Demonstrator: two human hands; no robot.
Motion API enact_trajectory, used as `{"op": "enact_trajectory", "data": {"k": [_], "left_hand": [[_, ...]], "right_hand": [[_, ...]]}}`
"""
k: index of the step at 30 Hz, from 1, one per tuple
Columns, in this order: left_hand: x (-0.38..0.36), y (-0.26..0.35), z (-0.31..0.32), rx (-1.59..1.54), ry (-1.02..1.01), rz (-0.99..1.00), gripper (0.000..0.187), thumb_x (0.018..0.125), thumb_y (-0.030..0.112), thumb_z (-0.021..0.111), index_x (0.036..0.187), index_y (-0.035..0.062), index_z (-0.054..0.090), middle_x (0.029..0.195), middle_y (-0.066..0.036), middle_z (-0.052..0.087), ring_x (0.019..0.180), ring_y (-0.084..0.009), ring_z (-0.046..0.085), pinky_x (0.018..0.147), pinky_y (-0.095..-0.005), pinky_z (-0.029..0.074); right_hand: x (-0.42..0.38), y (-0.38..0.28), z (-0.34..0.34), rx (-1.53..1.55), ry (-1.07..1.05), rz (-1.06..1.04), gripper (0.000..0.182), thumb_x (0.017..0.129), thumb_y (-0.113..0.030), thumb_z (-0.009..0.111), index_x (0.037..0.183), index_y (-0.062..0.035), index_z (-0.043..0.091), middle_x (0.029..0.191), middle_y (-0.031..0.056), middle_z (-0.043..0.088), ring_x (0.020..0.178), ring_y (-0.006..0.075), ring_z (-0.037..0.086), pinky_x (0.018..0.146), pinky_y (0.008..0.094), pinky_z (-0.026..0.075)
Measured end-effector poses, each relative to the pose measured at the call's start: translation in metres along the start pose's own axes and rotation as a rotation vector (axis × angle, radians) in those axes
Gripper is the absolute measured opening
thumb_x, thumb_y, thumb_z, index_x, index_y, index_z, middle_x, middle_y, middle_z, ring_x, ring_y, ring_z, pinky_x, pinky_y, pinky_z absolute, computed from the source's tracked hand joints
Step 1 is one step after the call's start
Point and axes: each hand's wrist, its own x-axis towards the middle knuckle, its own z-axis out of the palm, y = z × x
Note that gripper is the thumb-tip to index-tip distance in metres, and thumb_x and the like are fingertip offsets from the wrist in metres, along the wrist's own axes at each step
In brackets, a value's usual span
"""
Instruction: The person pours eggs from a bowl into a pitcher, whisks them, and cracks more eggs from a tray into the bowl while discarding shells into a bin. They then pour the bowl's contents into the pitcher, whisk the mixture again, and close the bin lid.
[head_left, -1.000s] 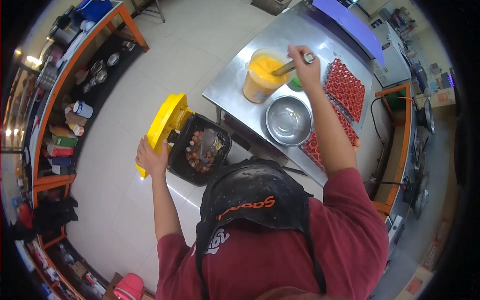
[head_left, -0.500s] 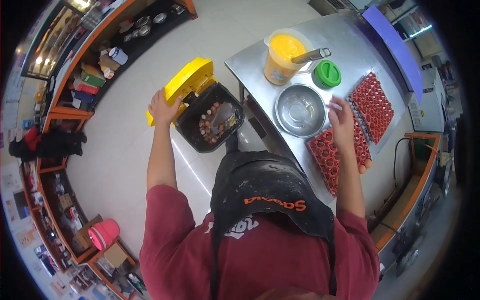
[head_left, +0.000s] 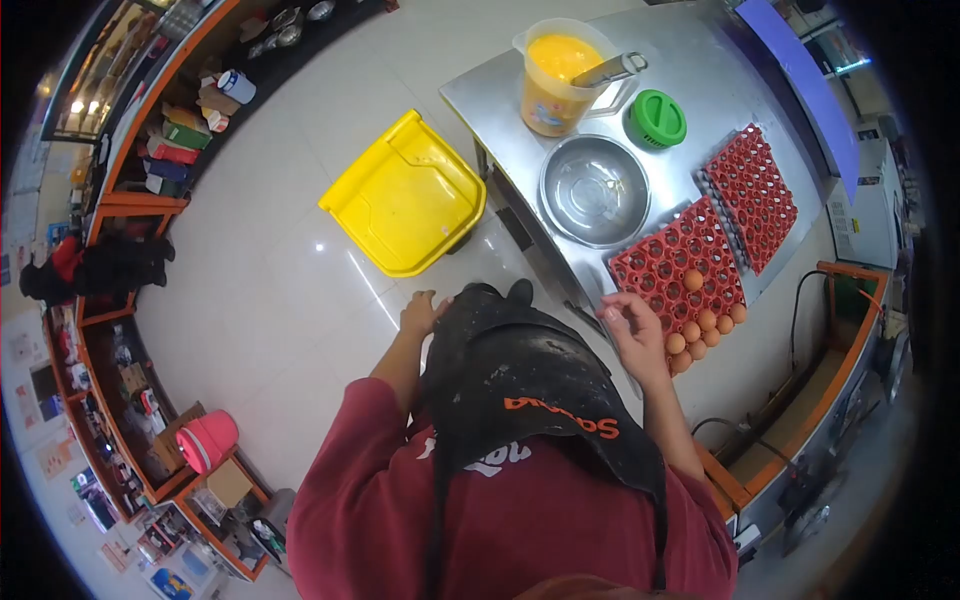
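Observation:
My left hand (head_left: 422, 314) hangs beside the front of my black apron (head_left: 530, 370), its fingers loosely apart and holding nothing. Close to the table's front edge, my right hand (head_left: 637, 335) is empty, with loosely bent fingers. Just beyond it lies a red egg tray (head_left: 655, 265); several brown eggs (head_left: 708, 320) sit in its near end and a single egg (head_left: 693, 280) farther in. A steel bowl (head_left: 596, 190) stands left of the tray. The yellow lid (head_left: 410, 200) of the bin is down, hiding what is inside.
On the steel table (head_left: 480, 95) stand a pitcher (head_left: 550, 115) of yellow liquid with a metal handle (head_left: 610, 70) sticking out, a green lid (head_left: 657, 118) and a second red egg tray (head_left: 755, 200). Orange-edged shelves (head_left: 145, 215) line the left. A pink bucket (head_left: 208, 440) is lower left.
The bin's yellow lid has gone from raised to closed. My left hand has left it and come back toward my apron. My right hand has drawn back from beside the bowl, uncovering the eggs.

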Motion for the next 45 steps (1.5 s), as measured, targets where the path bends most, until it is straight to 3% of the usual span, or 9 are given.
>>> {"op": "enact_trajectory", "data": {"k": [10,15,18,21,25,30,33,37,45], "left_hand": [[-0.024,-0.176,-0.037,-0.383,0.218,-0.332,0.076,0.094,0.061,0.055,0.125,-0.0073,0.062,0.124,-0.032,0.064,0.122,-0.0436,0.059,0.105,-0.0467,0.046],[-0.069,-0.287,-0.005,-0.425,0.159,-0.42,0.076,0.095,0.062,0.055,0.124,-0.0083,0.063,0.123,-0.033,0.063,0.121,-0.045,0.059,0.106,-0.0469,0.045],[-0.102,-0.363,0.032,-0.493,-0.01,-0.515,0.075,0.096,0.061,0.052,0.12,-0.0096,0.064,0.124,-0.035,0.062,0.123,-0.0463,0.058,0.107,-0.0476,0.044],[-0.137,-0.417,0.02,-0.499,-0.308,-0.606,0.08,0.098,0.063,0.045,0.112,-0.0131,0.067,0.12,-0.038,0.062,0.123,-0.0477,0.057,0.108,-0.0468,0.043],[-0.17,-0.497,0.045,-0.43,-0.225,-0.734,0.084,0.099,0.062,0.039,0.099,-0.0156,0.069,0.109,-0.039,0.065,0.116,-0.0495,0.06,0.105,-0.0486,0.045],[-0.135,-0.505,-0.007,-0.396,-0.186,-0.619,0.08,0.099,0.06,0.041,0.099,-0.0153,0.069,0.105,-0.039,0.066,0.112,-0.05,0.062,0.1,-0.0498,0.046],[-0.074,-0.493,-0.036,-0.584,-0.167,-0.607,0.075,0.098,0.057,0.046,0.102,-0.0146,0.069,0.108,-0.036,0.067,0.11,-0.0488,0.063,0.098,-0.0488,0.047],[0.014,-0.455,-0.091,-0.648,-0.039,-0.427,0.067,0.097,0.053,0.053,0.109,-0.0107,0.068,0.115,-0.033,0.067,0.112,-0.044,0.064,0.098,-0.0462,0.049],[0.172,-0.338,-0.27,-0.575,0.095,-0.17,0.068,0.096,0.053,0.058,0.128,-0.0072,0.06,0.124,-0.028,0.065,0.119,-0.0368,0.062,0.103,-0.0404,0.047]], "right_hand": [[0.061,0.042,0.103,-0.395,-0.414,0.219,0.038,0.094,-0.034,0.07,0.112,-0.0008,0.067,0.09,0.0102,0.069,0.084,0.0153,0.064,0.077,0.0313,0.052],[0.082,0.213,0.141,-0.541,-0.318,0.269,0.038,0.097,-0.035,0.067,0.109,0.0006,0.066,0.091,0.0072,0.069,0.078,0.0171,0.065,0.071,0.0327,0.053],[0.055,0.28,0.129,-0.892,-0.348,0.714,0.05,0.094,-0.046,0.064,0.105,0.0024,0.066,0.094,0.0127,0.071,0.074,0.0255,0.07,0.065,0.0394,0.055],[0.023,0.259,0.151,-0.878,-0.405,1.199,0.05,0.093,-0.048,0.062,0.105,0.0001,0.067,0.096,0.015,0.071,0.076,0.0272,0.072,0.06,0.0414,0.055],[0.027,0.19,0.198,-0.667,-0.252,1.049,0.044,0.094,-0.042,0.061,0.11,-0.0011,0.067,0.091,0.0128,0.07,0.082,0.0246,0.071,0.06,0.0388,0.054],[0.075,0.185,0.23,-0.775,-0.178,0.478,0.036,0.097,-0.029,0.062,0.114,0.0029,0.063,0.091,0.0143,0.07,0.077,0.0217,0.07,0.065,0.0344,0.054],[0.104,0.147,0.254,-0.405,-0.05,0.661,0.036,0.096,-0.028,0.064,0.113,0.0036,0.063,0.088,0.0147,0.069,0.077,0.0196,0.068,0.069,0.0337,0.054],[0.105,0.163,0.255,-0.498,-0.037,0.697,0.036,0.095,-0.038,0.065,0.109,-0.0049,0.065,0.082,0.004,0.065,0.072,0.0153,0.065,0.057,0.0298,0.047],[0.116,0.159,0.298,-0.394,-0.116,1.006,0.056,0.095,-0.05,0.063,0.114,0.0028,0.063,0.094,0.0171,0.071,0.074,0.0236,0.07,0.06,0.0352,0.053]]}}
